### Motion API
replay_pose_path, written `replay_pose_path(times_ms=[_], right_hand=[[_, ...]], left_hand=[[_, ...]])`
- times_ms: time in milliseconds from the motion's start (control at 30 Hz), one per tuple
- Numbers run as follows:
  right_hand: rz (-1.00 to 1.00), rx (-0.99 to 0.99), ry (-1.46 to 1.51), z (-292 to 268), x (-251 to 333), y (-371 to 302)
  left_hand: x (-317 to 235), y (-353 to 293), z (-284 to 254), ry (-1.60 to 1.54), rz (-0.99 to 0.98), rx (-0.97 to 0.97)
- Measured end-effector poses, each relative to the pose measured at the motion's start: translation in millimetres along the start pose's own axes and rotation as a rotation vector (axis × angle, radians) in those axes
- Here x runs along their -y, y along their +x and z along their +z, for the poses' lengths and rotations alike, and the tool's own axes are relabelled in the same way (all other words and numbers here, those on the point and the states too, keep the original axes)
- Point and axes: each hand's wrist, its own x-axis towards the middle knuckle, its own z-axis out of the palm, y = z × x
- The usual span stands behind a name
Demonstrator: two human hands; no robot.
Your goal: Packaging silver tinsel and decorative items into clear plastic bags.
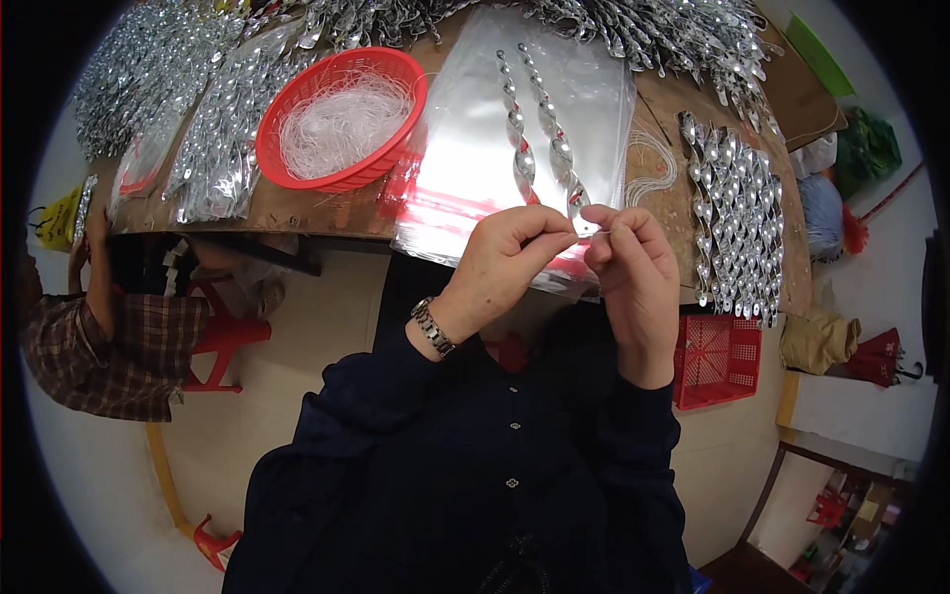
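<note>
Two twisted silver spiral strips, a left one (pixel 519 139) and a right one (pixel 554 134), lie lengthwise on a stack of clear plastic bags (pixel 460 119) in front of me. At their near ends my left hand (pixel 505 259) is closed in a pinch, thumb against forefinger. My right hand (pixel 633 265) also pinches, close beside the left fingertips and the near end of the right strip. Whatever is between the fingers is too fine or too hidden to make out.
A red basket (pixel 421 109) of clear thread stands left of the bags. A loose thread bundle (pixel 648 163) and a row of silver spirals (pixel 737 218) lie right. Silver piles (pixel 148 79) line the table's back and left. Another person's plaid sleeve (pixel 109 346) shows left; a red crate (pixel 717 361) sits below right.
</note>
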Motion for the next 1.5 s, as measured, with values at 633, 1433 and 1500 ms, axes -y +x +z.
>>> replay_pose_path(times_ms=[633, 1433, 1500], right_hand=[[-0.016, 0.034, -0.058, -9.5, 13.7, 2.2], [-0.602, -0.135, -1.178, -27.9, 28.9, 10.8], [-0.576, -0.209, -1.157, -29.9, 32.2, 12.2]], left_hand=[[-9.5, -3.4, 1.4, 0.054, 0.084, -0.096], [-8.3, -7.8, -20.4, 0.158, 0.181, -0.117], [-9.0, -8.4, -23.2, 0.117, 0.103, -0.105]])
